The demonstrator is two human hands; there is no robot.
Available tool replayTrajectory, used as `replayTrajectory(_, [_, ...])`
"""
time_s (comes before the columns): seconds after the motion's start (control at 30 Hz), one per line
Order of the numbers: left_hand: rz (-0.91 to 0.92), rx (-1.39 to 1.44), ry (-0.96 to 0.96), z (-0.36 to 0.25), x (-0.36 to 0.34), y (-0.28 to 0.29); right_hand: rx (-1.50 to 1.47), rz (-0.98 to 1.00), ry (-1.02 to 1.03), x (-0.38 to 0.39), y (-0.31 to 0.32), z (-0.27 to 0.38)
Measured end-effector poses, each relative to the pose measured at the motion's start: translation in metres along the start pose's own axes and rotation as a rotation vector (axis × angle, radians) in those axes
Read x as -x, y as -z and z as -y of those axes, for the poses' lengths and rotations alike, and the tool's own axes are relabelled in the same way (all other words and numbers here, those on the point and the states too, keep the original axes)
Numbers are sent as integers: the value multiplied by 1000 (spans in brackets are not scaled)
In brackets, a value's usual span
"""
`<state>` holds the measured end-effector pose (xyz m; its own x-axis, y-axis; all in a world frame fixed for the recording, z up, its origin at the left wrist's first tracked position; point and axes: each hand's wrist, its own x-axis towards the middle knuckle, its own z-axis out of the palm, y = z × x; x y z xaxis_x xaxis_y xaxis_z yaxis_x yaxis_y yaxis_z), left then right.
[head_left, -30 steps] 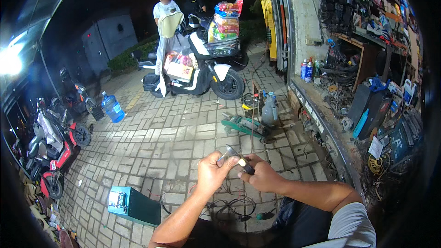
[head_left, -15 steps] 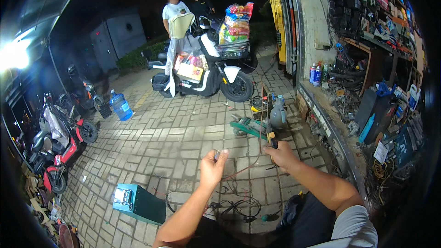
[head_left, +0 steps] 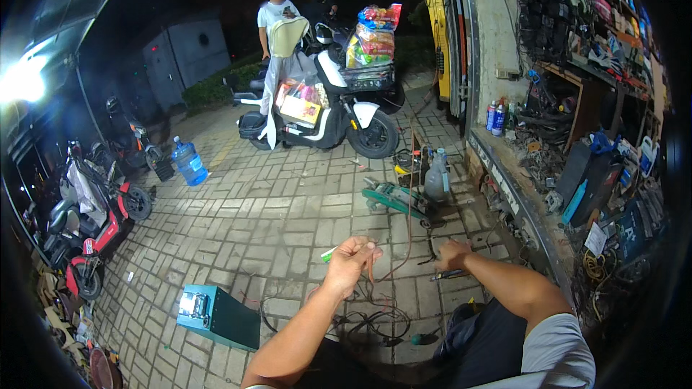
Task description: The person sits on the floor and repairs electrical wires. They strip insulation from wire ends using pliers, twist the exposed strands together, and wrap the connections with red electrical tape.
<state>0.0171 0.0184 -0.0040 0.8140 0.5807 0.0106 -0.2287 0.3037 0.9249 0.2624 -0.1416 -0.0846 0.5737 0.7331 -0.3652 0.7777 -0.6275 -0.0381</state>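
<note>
My left hand (head_left: 352, 263) pinches the end of a reddish wire (head_left: 405, 252). A small green-and-white item (head_left: 329, 255) shows just behind it, partly hidden. My right hand (head_left: 453, 255) is low on the right with curled fingers apart, just above a dark-handled tool (head_left: 448, 274) near the paving. Black looped cables (head_left: 371, 323) lie below my hands. A teal metal box (head_left: 227, 319) with a handle stands at lower left.
A green wheeled machine (head_left: 395, 199) and grey bottle (head_left: 437, 179) stand ahead. Two people (head_left: 275, 18) are behind a loaded white scooter (head_left: 331, 101). Parked scooters (head_left: 101, 234) and a water jug (head_left: 189, 162) are left; cluttered shelves (head_left: 605, 50) line the right.
My hands have separated since a second ago. My right hand has moved right and down, away from the tool it gripped. My left hand now has the reddish wire in its fingers.
</note>
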Motion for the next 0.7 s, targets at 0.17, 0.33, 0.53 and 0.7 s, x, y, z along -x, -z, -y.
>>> replayTrajectory(0.17, [-23,-114,-87,12,2,-6,-1043,-444,620,34,34,78])
replayTrajectory(0.33, [-64,-280,-314,11,7,-15,-1597,-20,882,80,61,124])
replayTrajectory(0.53, [-100,-43,-367,0,1,-18,-1458,-41,608,82,64,118])
replayTrajectory(0.7, [-42,239,-193,-15,6,-7,-1423,-46,572,101,83,123])
